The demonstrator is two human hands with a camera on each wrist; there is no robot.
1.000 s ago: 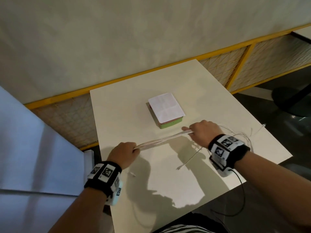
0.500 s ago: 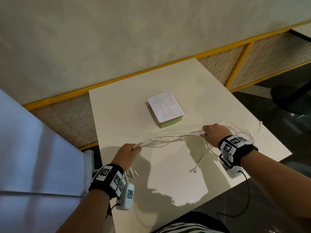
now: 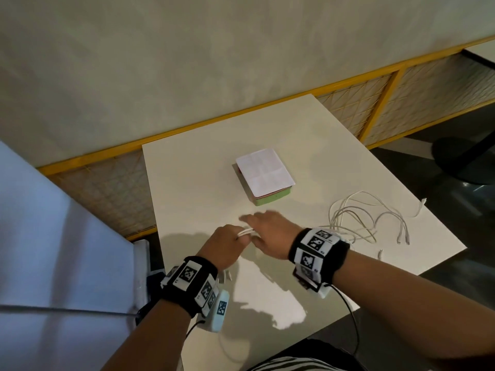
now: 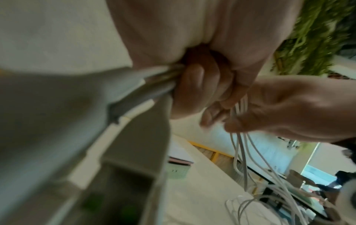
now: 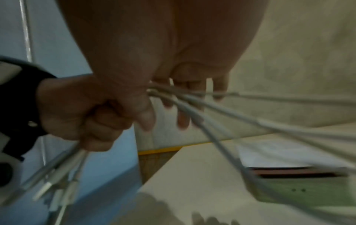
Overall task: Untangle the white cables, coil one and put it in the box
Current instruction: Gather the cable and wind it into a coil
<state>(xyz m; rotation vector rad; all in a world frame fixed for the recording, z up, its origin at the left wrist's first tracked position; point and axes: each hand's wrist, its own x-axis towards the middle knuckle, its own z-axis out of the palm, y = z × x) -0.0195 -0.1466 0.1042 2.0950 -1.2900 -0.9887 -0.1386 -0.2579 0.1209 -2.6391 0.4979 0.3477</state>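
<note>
Several white cables [image 3: 246, 232] are bunched in my left hand [image 3: 227, 245], which grips them in a fist above the table's near part. Their plug ends [image 5: 57, 191] hang below that fist [image 5: 86, 114]. My right hand [image 3: 267, 231] is right against the left one, fingers stretched forward. The cables [image 4: 238, 152] run between its thumb and fingers [image 4: 212, 115]. The rest of the cables [image 3: 359, 215] lies in loose loops on the table to the right. The green box [image 3: 270, 200] with a white lid [image 3: 263, 172] sits closed just beyond my hands.
The cream table [image 3: 201, 183] ends close to the cable tips [image 3: 423, 202] on the right. Behind it runs a yellow-framed mesh rail [image 3: 375, 103] under a plain wall. A pale blue panel [image 3: 53, 236] stands at the left, and a dark round base [image 3: 468, 162] on the floor at the right.
My right hand has travelled left along the cables until it meets the left hand. The stretched span between the hands is gone, and slack has dropped into loops on the right.
</note>
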